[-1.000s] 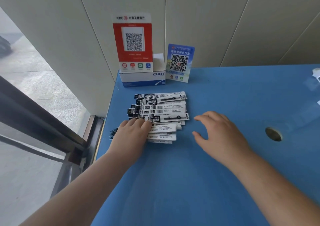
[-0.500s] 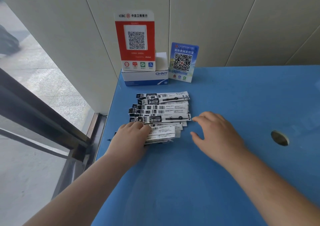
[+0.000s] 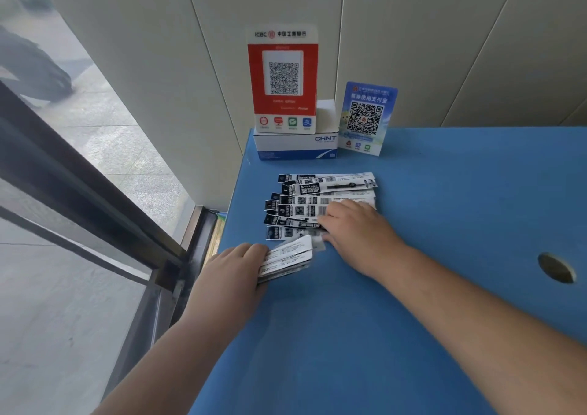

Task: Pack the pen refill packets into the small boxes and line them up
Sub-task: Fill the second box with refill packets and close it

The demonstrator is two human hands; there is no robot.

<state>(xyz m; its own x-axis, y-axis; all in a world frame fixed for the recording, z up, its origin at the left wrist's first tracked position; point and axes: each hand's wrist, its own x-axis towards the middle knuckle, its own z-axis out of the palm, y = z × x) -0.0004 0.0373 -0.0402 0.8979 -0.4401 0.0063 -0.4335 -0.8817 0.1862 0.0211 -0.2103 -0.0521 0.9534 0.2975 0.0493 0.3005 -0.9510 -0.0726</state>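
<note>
A spread pile of black-and-white pen refill packets [image 3: 320, 193] lies on the blue table [image 3: 413, 319] near its far left corner. My left hand [image 3: 236, 268] grips a small bundle of packets [image 3: 286, 260] by its left end, pulled a little away from the pile's near edge. My right hand [image 3: 355, 233] lies on the right part of the pile, fingers spread over the packets. A white and blue box [image 3: 295, 146] marked CHNT stands at the back against the wall.
A red QR-code stand [image 3: 282, 77] sits on the CHNT box, and a blue QR-code stand [image 3: 365, 119] is beside it. A round hole [image 3: 556, 268] is in the table at the right. The table's left edge borders a glass window and dark frame [image 3: 95, 198].
My left hand has drawn a bundle of packets out of the pile toward me. My right hand has moved left from the bare table onto the pile.
</note>
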